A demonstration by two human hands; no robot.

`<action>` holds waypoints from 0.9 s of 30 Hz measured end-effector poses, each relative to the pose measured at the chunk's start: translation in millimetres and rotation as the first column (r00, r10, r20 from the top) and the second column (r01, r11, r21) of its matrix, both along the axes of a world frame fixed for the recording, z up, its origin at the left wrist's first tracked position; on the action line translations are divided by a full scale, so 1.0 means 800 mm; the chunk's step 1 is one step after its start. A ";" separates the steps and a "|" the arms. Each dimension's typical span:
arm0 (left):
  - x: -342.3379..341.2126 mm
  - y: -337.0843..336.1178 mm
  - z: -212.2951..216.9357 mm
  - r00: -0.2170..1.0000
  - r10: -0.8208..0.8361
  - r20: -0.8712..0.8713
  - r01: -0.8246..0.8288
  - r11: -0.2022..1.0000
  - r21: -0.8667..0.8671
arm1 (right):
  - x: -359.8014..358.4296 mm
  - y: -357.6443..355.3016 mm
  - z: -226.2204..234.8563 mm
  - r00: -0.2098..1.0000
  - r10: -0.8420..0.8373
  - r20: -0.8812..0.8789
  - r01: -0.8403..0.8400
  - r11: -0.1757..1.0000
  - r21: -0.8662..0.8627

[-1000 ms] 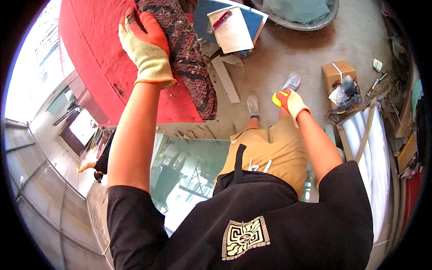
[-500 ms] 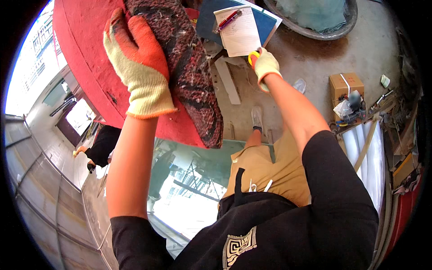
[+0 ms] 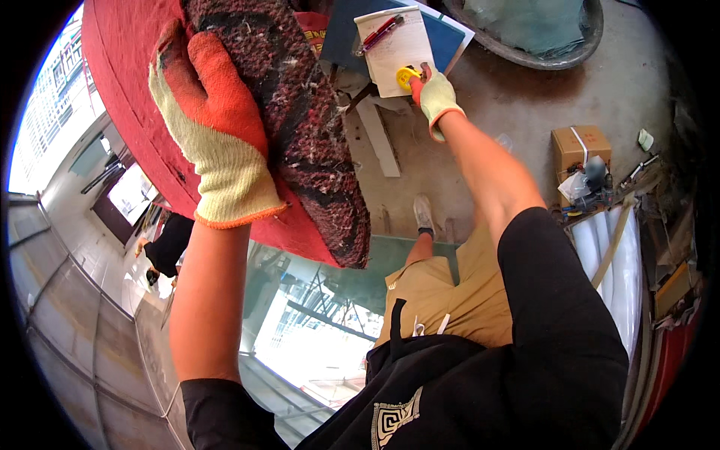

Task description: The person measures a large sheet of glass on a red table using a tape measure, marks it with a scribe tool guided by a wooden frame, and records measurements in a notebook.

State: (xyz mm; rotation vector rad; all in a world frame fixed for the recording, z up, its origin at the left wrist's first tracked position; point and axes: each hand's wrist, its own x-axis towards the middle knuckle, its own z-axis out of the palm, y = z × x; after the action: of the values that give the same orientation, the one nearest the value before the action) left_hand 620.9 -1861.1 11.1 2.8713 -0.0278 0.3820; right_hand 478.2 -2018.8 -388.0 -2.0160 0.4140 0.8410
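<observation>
My left hand [image 3: 214, 120], in a cream knitted glove with an orange-red coated palm side, lies with fingers stretched out on a red cloth-like covering [image 3: 139, 97]. Beside it runs a worn, dark red and black fuzzy strip [image 3: 307, 127] along the edge. My right hand [image 3: 435, 90], gloved the same way, grips a small yellow tape measure [image 3: 407, 76]. The tape measure is over the lower part of a handwritten notepad [image 3: 394, 49], on which a red pen and a dark pen [image 3: 382, 34] lie. Beneath the pad is a dark blue folder or board [image 3: 345, 37].
A round dark basin [image 3: 555, 58] holding glass pieces stands at the far right. Nearer are a cardboard box [image 3: 577, 146], tools, and white wrapped rolls [image 3: 611, 240]. A reflective glass sheet [image 3: 307, 300] is left of my legs. Another person [image 3: 169, 244] bends at the left.
My right hand has moved up and left with the tape measure, from the notepad's lower corner to over the page. My left hand has shifted slightly left and down in view.
</observation>
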 end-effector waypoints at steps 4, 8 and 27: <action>0.005 -0.003 -0.003 0.998 -0.035 0.050 0.034 0.999 0.024 | -0.006 -0.006 -0.010 0.985 -0.088 0.150 0.072 0.992 0.108; 0.002 0.006 -0.007 0.997 -0.036 0.067 0.034 0.999 0.020 | -0.017 -0.039 0.045 0.993 -0.115 0.038 0.110 0.989 0.103; 0.007 -0.004 -0.006 0.995 -0.009 0.094 0.006 0.999 0.042 | -0.355 -0.191 0.124 0.903 0.026 -0.429 0.039 0.989 0.142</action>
State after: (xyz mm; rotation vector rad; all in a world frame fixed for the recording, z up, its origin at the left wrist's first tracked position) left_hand 626.4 -1864.1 6.4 2.8906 -0.0641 0.5218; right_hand 193.9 -2171.7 -288.6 -1.6834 0.5861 1.2820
